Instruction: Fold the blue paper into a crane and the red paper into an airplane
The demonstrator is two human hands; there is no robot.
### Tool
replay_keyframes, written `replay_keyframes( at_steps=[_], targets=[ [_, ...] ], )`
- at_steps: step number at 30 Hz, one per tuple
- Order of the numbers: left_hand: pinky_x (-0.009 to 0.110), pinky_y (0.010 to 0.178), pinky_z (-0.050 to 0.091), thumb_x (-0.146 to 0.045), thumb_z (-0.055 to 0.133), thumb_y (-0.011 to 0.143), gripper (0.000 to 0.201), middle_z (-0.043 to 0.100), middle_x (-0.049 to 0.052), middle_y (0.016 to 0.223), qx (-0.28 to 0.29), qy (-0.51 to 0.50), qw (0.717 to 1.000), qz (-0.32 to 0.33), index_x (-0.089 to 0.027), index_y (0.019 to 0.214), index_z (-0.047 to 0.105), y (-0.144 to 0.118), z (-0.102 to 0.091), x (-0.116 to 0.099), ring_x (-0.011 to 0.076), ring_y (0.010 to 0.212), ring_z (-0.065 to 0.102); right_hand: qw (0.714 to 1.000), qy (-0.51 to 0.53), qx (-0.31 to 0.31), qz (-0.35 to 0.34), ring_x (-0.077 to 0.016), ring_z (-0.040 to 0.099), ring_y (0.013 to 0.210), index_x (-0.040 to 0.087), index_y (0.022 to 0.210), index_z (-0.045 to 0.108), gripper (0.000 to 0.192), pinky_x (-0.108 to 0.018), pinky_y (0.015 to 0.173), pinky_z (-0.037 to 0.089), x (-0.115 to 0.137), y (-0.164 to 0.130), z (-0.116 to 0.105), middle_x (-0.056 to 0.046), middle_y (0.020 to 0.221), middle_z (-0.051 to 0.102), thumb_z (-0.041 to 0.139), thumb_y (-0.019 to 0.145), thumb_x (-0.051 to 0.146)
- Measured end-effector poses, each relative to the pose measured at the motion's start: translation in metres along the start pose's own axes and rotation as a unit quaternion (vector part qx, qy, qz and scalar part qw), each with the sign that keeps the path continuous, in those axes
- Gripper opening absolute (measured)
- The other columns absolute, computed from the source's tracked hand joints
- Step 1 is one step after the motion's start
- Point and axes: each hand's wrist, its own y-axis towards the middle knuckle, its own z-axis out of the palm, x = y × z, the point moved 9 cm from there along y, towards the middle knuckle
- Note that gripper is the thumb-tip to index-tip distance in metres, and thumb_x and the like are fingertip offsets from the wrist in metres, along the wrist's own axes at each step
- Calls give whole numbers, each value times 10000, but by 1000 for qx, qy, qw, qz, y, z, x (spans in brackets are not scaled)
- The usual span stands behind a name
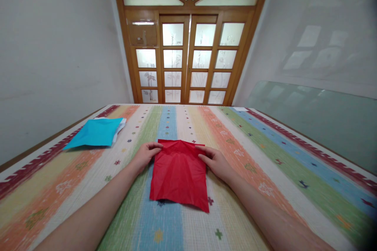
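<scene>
Head view: pinching a creased, square, thin red paper-like sheet [180,178] near its far corners with left hand [146,154] and right hand [216,161], presumably to hold it spread.

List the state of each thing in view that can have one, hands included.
Red sheet: spread out, creased, held near its far corners.
Left hand: grip closed at the sheet's far left corner.
Right hand: grip closed at the far right corner.
Blue sheet: lying unheld over white sheets.
Striped cloth: laid out beneath the sheets.
Wooden doors: closed or nearly so; a thin bright line shows between the middle panels.
</scene>
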Motion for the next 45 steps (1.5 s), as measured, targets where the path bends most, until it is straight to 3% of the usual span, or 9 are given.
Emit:
replay_keyframes(
  at_steps=[4, 17, 26, 31, 37, 45],
  targets=[
    [298, 764, 479, -319, 755, 683, 296, 745, 106, 944, 21, 20, 1000, 0, -146, 922, 762, 1, 2, 2, 204, 827, 662, 999, -40, -7, 3, -262, 652, 1073, 243, 1120, 734, 309, -450, 984, 460, 1, 0, 0, -70, 1141, 725, 608, 858, 346],
    [274, 698, 470, -226, 788, 645, 505, 740, 105, 1010, 107, 39, 992, -61, -130, 1135, 718, 10, 10, 16, 182, 776, 658, 987, 140, -10, 85, -220, 675, 972, 196, 1145, 709, 431, -363, 884, 507, -33, 6, -2, -103, 1145, 718, 708, 794, 445],
    [305, 792, 511, -265, 836, 612, 535, 731, 149, 1052, 157, -14, 980, -120, -118, 1112, 717, 7, 11, 13, 212, 863, 697, 987, 126, 13, 97, -213, 689, 853, 181, 1131, 702, 434, -341, 752, 536, -42, 9, -1, -104, 1055, 737, 682, 805, 468],
    [287, 732, 503, -300, 820, 658, 472, 744, 123, 989, 151, 11, 984, -93, -117, 1084, 729, 2, 12, 12, 187, 783, 682, 990, 104, 23, 92, -210, 688, 852, 174, 1120, 709, 412, -351, 788, 531, -41, 12, -5, -100, 1003, 747, 672, 818, 453],
    [331, 781, 495, -362, 749, 730, 434, 739, 110, 1036, 113, 112, 987, -1, -139, 1102, 731, 0, 5, 5, 232, 876, 670, 995, 75, 3, 59, -223, 648, 1033, 210, 1104, 720, 364, -372, 946, 475, -30, 8, -10, -77, 1156, 711, 640, 843, 449],
    [373, 885, 476, -362, 693, 774, 427, 729, 123, 1100, 112, 178, 976, 48, -132, 1134, 716, -3, 1, -3, 261, 969, 665, 994, -99, 44, 21, -247, 660, 1033, 219, 1164, 708, 341, -396, 935, 478, -8, -3, -7, -79, 1153, 718, 551, 909, 382]
  ],
)
